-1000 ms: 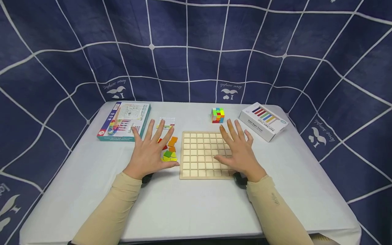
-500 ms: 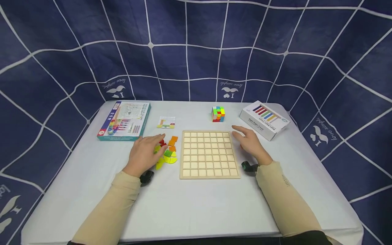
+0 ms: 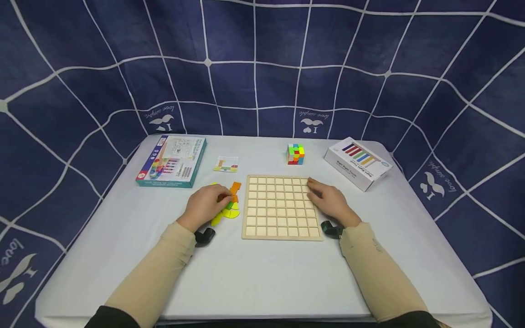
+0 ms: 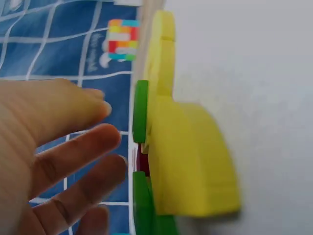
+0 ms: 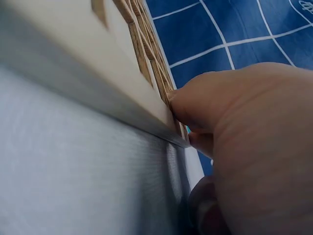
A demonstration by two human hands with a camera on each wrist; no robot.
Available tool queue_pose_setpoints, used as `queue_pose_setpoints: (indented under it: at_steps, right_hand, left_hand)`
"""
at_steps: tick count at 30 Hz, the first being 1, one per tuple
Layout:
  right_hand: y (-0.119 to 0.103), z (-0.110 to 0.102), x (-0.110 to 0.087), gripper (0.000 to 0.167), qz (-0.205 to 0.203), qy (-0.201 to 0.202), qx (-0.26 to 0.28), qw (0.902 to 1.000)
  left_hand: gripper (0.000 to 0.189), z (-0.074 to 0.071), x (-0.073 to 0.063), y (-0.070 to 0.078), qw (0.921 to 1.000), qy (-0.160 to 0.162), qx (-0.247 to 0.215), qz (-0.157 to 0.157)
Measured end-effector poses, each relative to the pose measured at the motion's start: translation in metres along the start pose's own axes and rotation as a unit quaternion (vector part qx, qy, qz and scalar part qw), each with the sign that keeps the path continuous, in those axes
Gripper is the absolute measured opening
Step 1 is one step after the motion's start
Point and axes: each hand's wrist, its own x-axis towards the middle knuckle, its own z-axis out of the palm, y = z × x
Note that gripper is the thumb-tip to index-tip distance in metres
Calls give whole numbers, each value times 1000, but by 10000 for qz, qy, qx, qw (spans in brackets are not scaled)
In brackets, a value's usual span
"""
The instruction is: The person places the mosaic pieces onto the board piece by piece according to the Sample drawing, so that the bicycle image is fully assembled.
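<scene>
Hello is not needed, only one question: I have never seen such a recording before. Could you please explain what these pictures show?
There is no machine: a person works with two bare hands. The wide picture comes from a camera worn on the head, looking forward and down. The two close, tilted pictures come from one camera on each wrist.

On the white table lie a wooden board with square cells, loose coloured pieces, a small card, a colour cube, a teal-sided box and a white box. A blue curtain hangs behind.

The right hand holds the board's right edge. The left hand is at the pieces, its fingers loosely bent; I see nothing held between them.
</scene>
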Motion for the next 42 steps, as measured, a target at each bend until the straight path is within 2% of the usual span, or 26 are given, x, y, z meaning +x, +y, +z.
queue_pose_setpoints:
  at_steps: [4, 8, 11, 16, 21, 30, 33, 39, 42]
  right_hand:
    - [1, 1, -1, 52, 74, -80, -48, 9999]
    - [2, 3, -3, 53, 94, -140, -36, 9999]
    - [2, 3, -2, 53, 15, -139, -52, 9999]
    - [0, 2, -1, 54, 59, -145, -54, 9999]
    - [-1, 0, -2, 54, 170, -186, -6, 9997]
    - [0, 0, -1, 54, 221, -193, 26, 9996]
    - [1, 0, 0, 54, 217, -171, 29, 9996]
    - [2, 0, 2, 53, 211, -154, 42, 9996]
    - [2, -1, 2, 53, 215, -174, 45, 9996]
  left_hand:
    - [19, 3, 13, 9, 9986, -301, 426, -31]
    - [19, 7, 18, 17, 9970, -544, 518, -174]
    - [17, 9, 17, 19, 9978, -461, 390, -282]
    - [14, 9, 14, 18, 9993, -302, 63, -222]
    - [18, 9, 15, 17, 9985, -466, -268, -121]
    - [22, 9, 19, 14, 9957, -813, -454, -5]
    - [20, 10, 21, 13, 9962, -818, -306, 30]
    - [24, 12, 24, 12, 9964, -711, 409, 205]
    - [28, 13, 26, 13, 9964, -629, 514, 260]
